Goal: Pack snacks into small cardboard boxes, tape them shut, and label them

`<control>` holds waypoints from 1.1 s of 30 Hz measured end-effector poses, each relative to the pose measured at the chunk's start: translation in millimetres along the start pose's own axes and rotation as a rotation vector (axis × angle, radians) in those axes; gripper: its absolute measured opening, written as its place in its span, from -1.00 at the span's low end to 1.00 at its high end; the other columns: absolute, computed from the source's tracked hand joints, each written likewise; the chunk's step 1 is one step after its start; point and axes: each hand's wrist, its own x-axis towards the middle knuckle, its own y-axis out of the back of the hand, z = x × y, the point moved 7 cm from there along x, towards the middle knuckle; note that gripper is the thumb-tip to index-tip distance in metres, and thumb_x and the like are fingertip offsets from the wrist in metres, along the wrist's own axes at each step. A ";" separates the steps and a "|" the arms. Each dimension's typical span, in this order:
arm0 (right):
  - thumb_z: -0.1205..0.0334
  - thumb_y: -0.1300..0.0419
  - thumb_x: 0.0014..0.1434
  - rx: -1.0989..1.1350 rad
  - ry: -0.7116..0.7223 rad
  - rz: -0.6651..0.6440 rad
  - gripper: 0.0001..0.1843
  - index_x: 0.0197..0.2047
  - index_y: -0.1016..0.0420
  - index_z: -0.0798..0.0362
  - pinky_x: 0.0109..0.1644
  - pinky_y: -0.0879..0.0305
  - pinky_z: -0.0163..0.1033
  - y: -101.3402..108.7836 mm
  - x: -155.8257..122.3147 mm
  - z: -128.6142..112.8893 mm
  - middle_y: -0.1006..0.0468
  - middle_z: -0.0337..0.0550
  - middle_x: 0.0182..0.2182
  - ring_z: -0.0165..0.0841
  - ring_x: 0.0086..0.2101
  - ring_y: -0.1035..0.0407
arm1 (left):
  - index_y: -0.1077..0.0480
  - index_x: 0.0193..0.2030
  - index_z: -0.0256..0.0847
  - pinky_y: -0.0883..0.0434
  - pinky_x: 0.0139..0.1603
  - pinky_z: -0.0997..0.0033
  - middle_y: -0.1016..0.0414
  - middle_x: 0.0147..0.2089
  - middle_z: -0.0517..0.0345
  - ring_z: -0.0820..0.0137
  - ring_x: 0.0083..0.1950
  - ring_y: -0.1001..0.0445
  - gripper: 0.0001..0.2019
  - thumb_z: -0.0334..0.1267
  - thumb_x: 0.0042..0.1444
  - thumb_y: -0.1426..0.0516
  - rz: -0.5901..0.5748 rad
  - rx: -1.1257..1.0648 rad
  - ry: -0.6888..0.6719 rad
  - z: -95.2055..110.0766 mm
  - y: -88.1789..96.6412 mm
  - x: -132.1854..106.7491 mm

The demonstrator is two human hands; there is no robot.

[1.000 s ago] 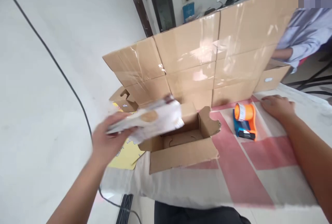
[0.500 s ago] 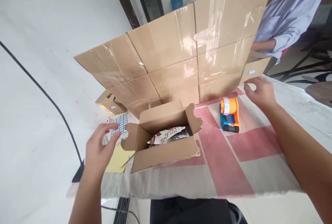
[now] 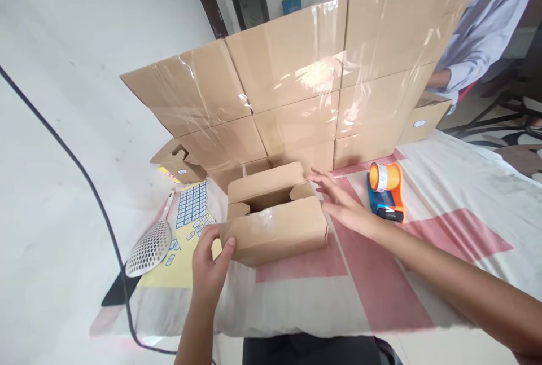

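A small cardboard box point(image 3: 292, 245) stands on the cloth in front of me. Its side flaps are folded inward, and the front flap point(image 3: 275, 223) is raised and tilted over the opening. My left hand point(image 3: 212, 252) pinches the left end of that front flap, thumb on the outside. At the box's right side, my right hand point(image 3: 336, 196) has its fingers stretched out, close to the right end of the back flap point(image 3: 266, 180). What lies inside the box is hidden by the flaps. To the right of my right hand stands an orange and blue tape dispenser point(image 3: 386, 191).
A taped cardboard screen point(image 3: 292, 66) rises behind the box. On the left lie a white perforated skimmer point(image 3: 150, 247) and a yellow sheet with stickers point(image 3: 191, 204). Small boxes point(image 3: 180, 165) stand at the back left and right. A person in a light shirt point(image 3: 478, 49) is beyond the screen.
Both hands have moved inward to the box. Its side flaps have been folded in and the front flap lifted, covering the packets seen before. The camera view has shifted slightly.
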 end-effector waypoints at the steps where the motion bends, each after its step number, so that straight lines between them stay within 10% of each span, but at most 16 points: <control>1: 0.10 -0.22 0.28 0.108 -0.034 0.010 -0.30 0.45 -0.19 -0.30 0.34 -0.28 0.15 -1.8 5.6 3.0 -0.09 -0.10 0.47 -0.07 0.40 -0.11 | -0.42 0.11 -0.07 -0.51 -0.03 0.26 -0.49 0.06 0.03 0.24 0.03 -0.51 -0.70 -0.15 0.25 -0.21 -0.005 -0.019 0.064 -1.3 -0.4 5.2; 5: 0.29 -0.08 0.32 0.130 0.198 -0.046 -0.23 0.53 0.01 -0.25 0.29 -0.28 0.09 -13.5 17.2 -17.8 -0.61 -0.14 0.06 -0.23 0.19 -0.36 | 0.06 0.52 0.09 -0.50 0.10 0.14 -0.09 0.50 -0.10 0.12 0.33 -0.36 -0.17 -0.19 0.18 -0.23 -0.095 0.101 0.025 18.3 -6.7 24.6; 8: 0.31 0.05 0.43 -0.117 0.428 -0.134 -0.49 0.35 -0.36 -0.21 0.37 -0.10 0.15 -19.6 4.0 -40.7 -0.70 -0.21 -0.18 -0.23 0.25 -0.26 | -0.22 0.39 0.10 -0.24 0.39 -0.05 -0.31 0.42 0.05 0.14 0.39 -0.33 -0.42 -0.31 0.25 -0.17 -0.148 0.361 -0.290 58.1 -16.5 24.4; 11: 0.20 0.05 0.47 -0.181 0.370 -0.108 -0.55 0.35 -0.37 -0.17 0.39 -0.11 0.14 -9.4 -10.8 -44.6 -0.69 -0.17 -0.02 -0.20 0.31 -0.23 | -0.41 0.18 0.04 -0.12 0.46 0.03 -0.61 0.10 0.22 0.31 0.19 -0.52 -0.67 -0.38 0.36 -0.05 -0.242 0.506 -0.464 79.9 -31.6 9.7; 15: 0.17 -0.10 0.42 -0.294 0.225 0.267 -0.64 0.23 -0.47 -0.16 0.34 -0.27 0.03 35.0 -26.2 -42.3 -0.58 -0.15 0.16 -0.20 0.22 -0.39 | -0.27 0.32 -0.13 -0.20 0.45 0.09 -0.61 0.13 0.12 0.28 0.20 -0.53 -0.55 -0.21 0.32 -0.18 -0.256 0.487 -0.421 72.0 -38.3 -4.1; 24: 0.29 -0.15 0.22 -0.708 0.104 0.956 -0.70 -0.02 -0.61 0.01 0.23 -0.37 0.19 140.9 -73.9 -30.3 -0.62 -0.04 -0.05 -0.09 0.05 -0.50 | -0.51 -0.01 -0.13 -0.28 0.35 -0.03 -0.63 -0.18 0.13 0.26 -0.05 -0.51 -0.77 -0.29 0.20 -0.33 0.042 0.437 -0.632 67.5 -38.3 -13.8; 28: 0.05 -0.20 0.30 -0.578 0.072 0.460 -0.51 0.27 -0.44 -0.06 0.35 -0.27 0.18 97.4 -56.6 -10.3 -0.50 0.00 0.22 -0.05 0.24 -0.37 | -0.53 -0.03 -0.10 -0.29 0.31 -0.03 -0.62 -0.19 0.12 0.22 -0.04 -0.45 -0.75 -0.31 0.15 -0.36 0.146 0.451 -0.698 70.5 -35.5 -20.1; 33: -0.27 -0.34 0.16 -0.367 0.034 -0.186 0.31 0.57 0.57 -0.25 0.54 0.16 0.24 5.5 -47.4 13.1 0.38 -0.11 0.57 -0.02 0.52 0.31 | -0.49 0.01 -0.16 -0.43 0.18 -0.01 -0.47 -0.01 -0.07 0.11 0.12 -0.43 -0.64 -0.23 0.09 -0.40 0.464 0.436 -0.660 49.4 -7.1 -50.7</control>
